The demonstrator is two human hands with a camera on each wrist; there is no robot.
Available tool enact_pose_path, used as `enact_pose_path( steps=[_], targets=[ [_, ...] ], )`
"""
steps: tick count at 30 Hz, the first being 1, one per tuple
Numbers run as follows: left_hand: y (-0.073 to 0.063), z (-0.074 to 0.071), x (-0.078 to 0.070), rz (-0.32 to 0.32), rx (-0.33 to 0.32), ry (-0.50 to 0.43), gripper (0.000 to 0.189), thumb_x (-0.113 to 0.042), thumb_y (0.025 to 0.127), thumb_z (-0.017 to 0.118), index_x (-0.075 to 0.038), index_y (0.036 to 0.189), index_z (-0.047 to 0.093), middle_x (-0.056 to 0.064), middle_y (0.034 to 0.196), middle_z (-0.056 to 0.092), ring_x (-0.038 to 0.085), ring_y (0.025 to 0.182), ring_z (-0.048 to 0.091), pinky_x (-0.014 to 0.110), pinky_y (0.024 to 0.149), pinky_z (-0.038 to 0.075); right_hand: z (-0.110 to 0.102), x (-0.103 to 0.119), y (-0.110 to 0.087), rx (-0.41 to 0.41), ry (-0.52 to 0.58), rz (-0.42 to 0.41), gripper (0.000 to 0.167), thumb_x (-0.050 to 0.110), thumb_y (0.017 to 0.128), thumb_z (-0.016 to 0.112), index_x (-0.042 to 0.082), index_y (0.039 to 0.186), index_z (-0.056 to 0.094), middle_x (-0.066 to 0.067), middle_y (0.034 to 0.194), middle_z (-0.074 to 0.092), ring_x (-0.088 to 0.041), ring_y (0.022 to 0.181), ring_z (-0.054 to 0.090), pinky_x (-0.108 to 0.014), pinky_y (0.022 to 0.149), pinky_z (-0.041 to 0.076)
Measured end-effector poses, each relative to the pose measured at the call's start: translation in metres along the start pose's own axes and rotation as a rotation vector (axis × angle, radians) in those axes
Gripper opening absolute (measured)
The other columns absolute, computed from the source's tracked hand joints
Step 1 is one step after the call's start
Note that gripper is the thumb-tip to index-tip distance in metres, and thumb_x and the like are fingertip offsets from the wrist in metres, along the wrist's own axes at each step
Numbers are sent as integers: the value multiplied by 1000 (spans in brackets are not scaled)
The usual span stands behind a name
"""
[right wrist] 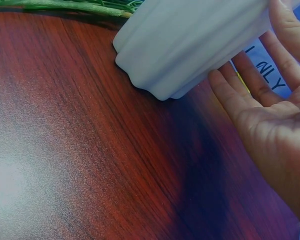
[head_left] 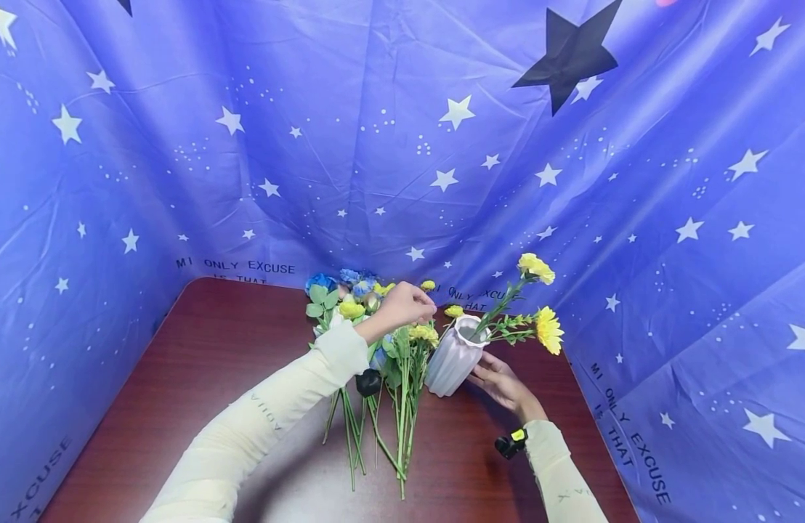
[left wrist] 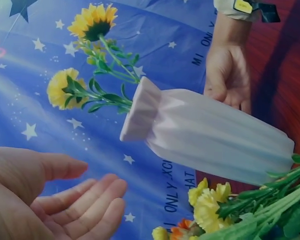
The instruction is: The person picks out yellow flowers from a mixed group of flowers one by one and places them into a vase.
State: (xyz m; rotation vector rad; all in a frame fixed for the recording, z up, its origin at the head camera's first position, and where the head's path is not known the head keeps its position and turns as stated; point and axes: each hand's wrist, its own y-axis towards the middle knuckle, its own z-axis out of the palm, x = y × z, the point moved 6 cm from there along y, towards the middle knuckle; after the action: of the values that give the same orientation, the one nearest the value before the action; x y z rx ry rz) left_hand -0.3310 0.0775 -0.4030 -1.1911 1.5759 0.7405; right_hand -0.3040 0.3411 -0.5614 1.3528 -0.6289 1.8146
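Note:
A white fluted vase [head_left: 452, 363] leans to the right on the table, its scalloped mouth toward the upper right. Two yellow flowers, a rounder bloom [head_left: 536, 268] and a daisy-like one [head_left: 549, 331], stand in it with leafy stems. My right hand [head_left: 503, 383] holds the vase from the right; in the right wrist view the thumb and fingers [right wrist: 230, 90] lie along its side. Left of the vase mouth, above the loose flowers, is my left hand [head_left: 402, 305]. The left wrist view shows that hand [left wrist: 75, 200] with fingers loosely bent and nothing in them.
Several loose flowers lie left of the vase, with a blue bloom [head_left: 320, 283], yellow heads [head_left: 423, 334] and green stems [head_left: 402, 428] pointing to the front of the brown table [head_left: 272, 465]. A blue star-printed cloth [head_left: 376, 181] hangs around the back and sides.

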Motion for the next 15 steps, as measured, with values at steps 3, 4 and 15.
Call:
enact_pose_path(
  steps=[3, 4, 15],
  targets=[
    [-3, -2, 8, -96, -8, -22, 15, -11, 92, 73, 0, 101, 78, 17, 94, 79, 26, 80, 77, 27, 68, 64, -1, 0, 0, 3, -1, -2, 56, -14, 104, 30, 23, 138, 56, 5, 136, 64, -10, 126, 62, -29, 108, 53],
    [-3, -3, 11, -125, -6, -24, 16, -11, 91, 74, 3, 101, 77, 18, 94, 79, 24, 75, 77, 28, 68, 65, -1, -1, 0, 5, 1, -2, 57, -14, 104, 30, 23, 138, 56, 5, 136, 64, -10, 126, 62, -29, 108, 53],
    [-1, 2, 45, -348, 2, -145, 38, -4, 91, 73, 14, 122, 60, 29, 104, 74, 40, 100, 74, 34, 71, 66, -1, -1, 1, 5, 23, -5, 54, -13, 104, 30, 21, 137, 56, 4, 136, 64, -10, 125, 62, -29, 108, 53]
  ],
)
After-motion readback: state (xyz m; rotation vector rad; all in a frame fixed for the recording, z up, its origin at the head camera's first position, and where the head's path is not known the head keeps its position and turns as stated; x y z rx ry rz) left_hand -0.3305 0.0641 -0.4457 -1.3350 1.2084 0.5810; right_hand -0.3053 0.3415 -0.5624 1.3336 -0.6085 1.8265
